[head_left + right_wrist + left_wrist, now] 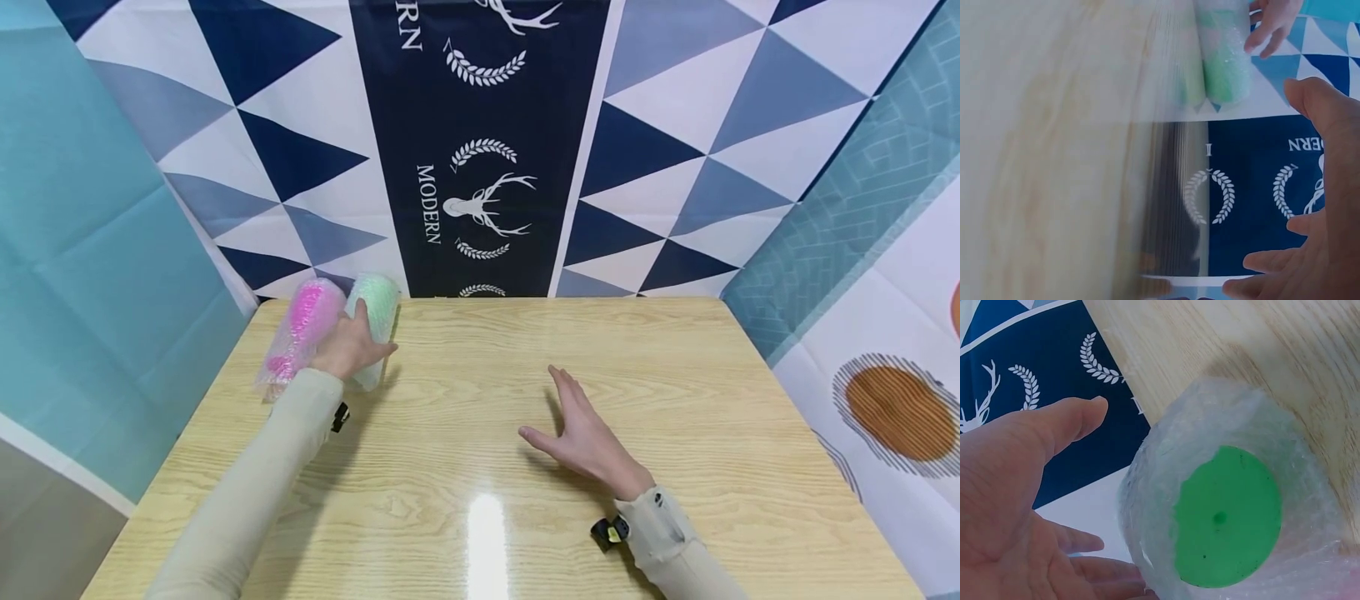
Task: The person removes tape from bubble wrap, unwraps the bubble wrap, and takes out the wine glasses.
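Observation:
Two bubble-wrapped things stand at the far left of the table in the head view. One is pale green [381, 293] with a cylindrical shape; its flat green round end [1229, 515] shows through the wrap in the left wrist view. To its left is a bright pink one [306, 310], rounded at the top and narrower below. My left hand [351, 343] reaches over them, thumb spread, fingertips right at the side of the green one's wrap. Over the table's right half, my right hand [588, 435] hovers with spread fingers and holds nothing.
The light wood table [450, 417] ends at a patterned cloth backdrop [487, 125]. Blue cloth [105, 250] hangs along the left side and a patterned cloth [862, 375] along the right. A small black device [609, 532] sits at the right wrist.

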`<state>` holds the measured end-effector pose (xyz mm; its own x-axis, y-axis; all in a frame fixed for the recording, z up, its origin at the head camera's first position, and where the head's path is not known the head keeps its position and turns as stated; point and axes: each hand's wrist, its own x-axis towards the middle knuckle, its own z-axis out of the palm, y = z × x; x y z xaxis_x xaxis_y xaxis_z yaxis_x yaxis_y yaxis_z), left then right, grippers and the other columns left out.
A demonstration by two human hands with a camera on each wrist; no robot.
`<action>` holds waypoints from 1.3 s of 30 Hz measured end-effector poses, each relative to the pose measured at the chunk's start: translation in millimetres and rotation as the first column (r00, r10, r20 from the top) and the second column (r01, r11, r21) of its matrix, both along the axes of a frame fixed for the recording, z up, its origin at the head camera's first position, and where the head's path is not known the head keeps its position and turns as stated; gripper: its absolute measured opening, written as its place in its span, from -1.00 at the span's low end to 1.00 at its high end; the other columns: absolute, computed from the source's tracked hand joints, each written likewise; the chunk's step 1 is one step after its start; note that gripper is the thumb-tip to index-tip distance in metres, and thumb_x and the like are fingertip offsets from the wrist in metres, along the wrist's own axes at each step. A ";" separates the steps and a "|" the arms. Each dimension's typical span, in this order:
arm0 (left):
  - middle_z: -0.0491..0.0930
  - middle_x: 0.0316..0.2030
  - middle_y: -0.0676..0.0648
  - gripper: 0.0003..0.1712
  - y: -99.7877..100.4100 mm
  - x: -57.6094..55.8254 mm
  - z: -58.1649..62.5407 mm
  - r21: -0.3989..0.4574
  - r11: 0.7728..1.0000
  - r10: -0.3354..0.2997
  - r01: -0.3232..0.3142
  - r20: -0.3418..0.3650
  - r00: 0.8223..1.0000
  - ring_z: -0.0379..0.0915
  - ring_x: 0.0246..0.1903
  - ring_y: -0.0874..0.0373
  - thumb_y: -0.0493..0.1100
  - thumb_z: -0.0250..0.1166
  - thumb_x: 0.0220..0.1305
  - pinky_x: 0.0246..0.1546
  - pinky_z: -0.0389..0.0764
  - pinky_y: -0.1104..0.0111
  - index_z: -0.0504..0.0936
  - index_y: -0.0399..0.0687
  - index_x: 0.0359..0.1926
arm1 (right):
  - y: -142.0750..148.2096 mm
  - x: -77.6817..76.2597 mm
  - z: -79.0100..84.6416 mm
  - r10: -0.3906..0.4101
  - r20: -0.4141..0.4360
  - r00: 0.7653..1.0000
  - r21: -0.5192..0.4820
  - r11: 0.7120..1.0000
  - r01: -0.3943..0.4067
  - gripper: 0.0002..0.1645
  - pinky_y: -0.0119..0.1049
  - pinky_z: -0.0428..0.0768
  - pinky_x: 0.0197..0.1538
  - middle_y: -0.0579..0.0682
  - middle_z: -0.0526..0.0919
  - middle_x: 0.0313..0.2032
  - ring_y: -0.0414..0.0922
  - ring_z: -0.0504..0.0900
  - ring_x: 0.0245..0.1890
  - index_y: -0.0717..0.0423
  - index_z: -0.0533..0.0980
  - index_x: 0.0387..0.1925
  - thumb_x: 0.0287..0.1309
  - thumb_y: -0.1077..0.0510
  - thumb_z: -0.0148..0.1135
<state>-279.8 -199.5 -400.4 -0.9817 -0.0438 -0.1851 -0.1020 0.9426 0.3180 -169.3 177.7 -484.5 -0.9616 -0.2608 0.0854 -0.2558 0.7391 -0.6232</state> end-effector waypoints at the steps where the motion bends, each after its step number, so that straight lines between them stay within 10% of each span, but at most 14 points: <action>1: -0.01 0.46 -0.66 0.35 0.2 -0.8 0.5 -0.001 1.000 0.003 -0.003 0.002 1.000 0.47 0.20 -0.45 0.30 0.34 0.27 0.03 0.69 -0.09 -0.32 -0.25 0.63 | 0.3 -0.2 0.6 0.002 -0.005 1.000 -0.003 1.000 -0.002 0.37 0.36 0.21 0.47 0.22 -0.07 0.63 0.23 -0.04 0.62 -0.18 -0.22 0.67 0.11 -0.55 0.29; 19: 0.43 0.20 -0.58 0.32 -9.0 -7.7 -12.5 0.175 0.983 0.051 -0.051 0.006 0.999 0.60 0.06 -0.33 0.17 0.39 0.29 -0.04 0.73 0.01 -0.32 -0.33 0.61 | 1.5 2.7 0.6 0.011 -0.003 1.000 -0.134 0.991 -0.011 0.32 0.31 0.14 0.53 0.18 -0.04 0.63 0.20 0.02 0.60 -0.10 -0.18 0.66 0.17 -0.38 0.38; 39: 0.33 0.32 -0.59 0.25 -6.4 -9.2 -21.7 0.126 0.991 0.052 -0.055 0.026 0.998 0.65 -0.07 -0.25 0.01 0.35 0.34 -0.21 0.76 0.12 -0.37 -0.27 0.62 | 8.7 5.0 10.4 -0.042 0.006 0.999 -0.206 0.978 0.042 0.23 0.39 0.18 0.47 0.19 0.00 0.61 0.27 0.07 0.57 -0.08 -0.08 0.65 0.19 -0.29 0.41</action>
